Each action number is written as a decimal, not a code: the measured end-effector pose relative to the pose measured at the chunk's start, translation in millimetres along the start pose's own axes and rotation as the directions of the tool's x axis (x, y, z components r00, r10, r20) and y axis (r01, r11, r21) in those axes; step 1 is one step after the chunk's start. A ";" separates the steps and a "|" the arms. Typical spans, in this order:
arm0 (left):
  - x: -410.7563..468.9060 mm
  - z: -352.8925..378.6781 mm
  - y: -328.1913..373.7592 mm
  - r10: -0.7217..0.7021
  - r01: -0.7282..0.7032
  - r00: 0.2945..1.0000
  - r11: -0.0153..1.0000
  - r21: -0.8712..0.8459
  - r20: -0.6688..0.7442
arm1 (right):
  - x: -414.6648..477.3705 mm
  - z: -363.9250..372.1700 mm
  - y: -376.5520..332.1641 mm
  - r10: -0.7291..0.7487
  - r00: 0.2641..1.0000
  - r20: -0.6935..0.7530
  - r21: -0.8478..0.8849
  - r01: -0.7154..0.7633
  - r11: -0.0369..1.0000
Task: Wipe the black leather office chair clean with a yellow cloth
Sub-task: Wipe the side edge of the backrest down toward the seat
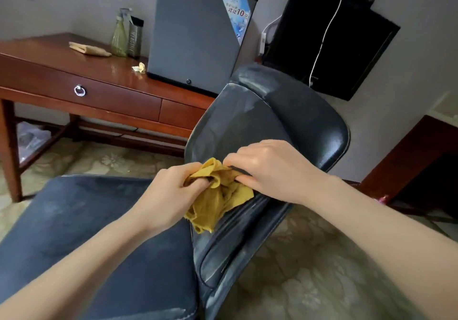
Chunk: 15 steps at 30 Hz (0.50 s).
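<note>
The black leather office chair [262,121] fills the middle of the head view, its dusty seat at lower left and its backrest rising to the upper right. A crumpled yellow cloth [218,200] hangs just above the fold where seat meets backrest. My left hand [171,193] pinches the cloth's left edge. My right hand [270,171] grips its upper right part, fingers curled into the fabric. Both hands hold the cloth bunched between them, close to the lower backrest.
A wooden desk [104,89] with a ring-pull drawer stands to the left. On it are a green spray bottle [119,36], a folded pale cloth [89,48] and a grey mini fridge [195,32]. A dark wall-mounted screen [329,39] hangs behind the chair. Patterned carpet lies below.
</note>
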<state>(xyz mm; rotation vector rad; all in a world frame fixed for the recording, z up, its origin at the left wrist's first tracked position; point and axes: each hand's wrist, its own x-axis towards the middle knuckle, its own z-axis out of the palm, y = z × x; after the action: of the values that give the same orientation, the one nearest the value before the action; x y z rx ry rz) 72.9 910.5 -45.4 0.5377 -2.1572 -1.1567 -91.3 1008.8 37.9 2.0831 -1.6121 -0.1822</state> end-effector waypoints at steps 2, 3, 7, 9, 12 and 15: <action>13.4 -4.3 7.6 -0.062 0.062 0.998 0.998 0.005 -0.013 | 11.4 -5.8 7.9 -0.007 0.999 0.032 -0.018 0.008 1.000; 19.5 -5.2 12.0 -0.089 0.089 0.996 0.996 0.025 -0.021 | 15.3 -11.2 11.1 -0.008 0.996 0.084 -0.035 0.011 0.999; 39.4 1.0 25.4 -0.133 0.140 0.986 0.988 0.072 -0.096 | 10.7 -25.9 20.1 0.062 0.955 0.291 -0.204 -0.002 0.979; 41.4 10.3 27.7 -0.154 0.156 0.980 0.988 0.003 -0.128 | -5.1 -23.4 21.5 0.086 0.918 0.387 -0.234 0.007 0.972; 31.9 29.2 27.8 -0.165 0.156 0.980 0.984 -0.086 -0.111 | -29.6 -18.4 12.5 0.060 0.916 0.397 -0.311 0.073 0.948; 14.4 49.3 23.5 -0.119 0.115 0.992 0.989 -0.097 -0.031 | -43.4 -24.6 -1.9 0.117 0.864 0.489 -0.363 0.080 0.928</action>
<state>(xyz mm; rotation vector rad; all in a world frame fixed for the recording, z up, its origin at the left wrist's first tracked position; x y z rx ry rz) 27.1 943.4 -41.5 0.6452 -2.0507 -1.2955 -92.6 1057.2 50.1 1.8018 -1.7074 -1.0243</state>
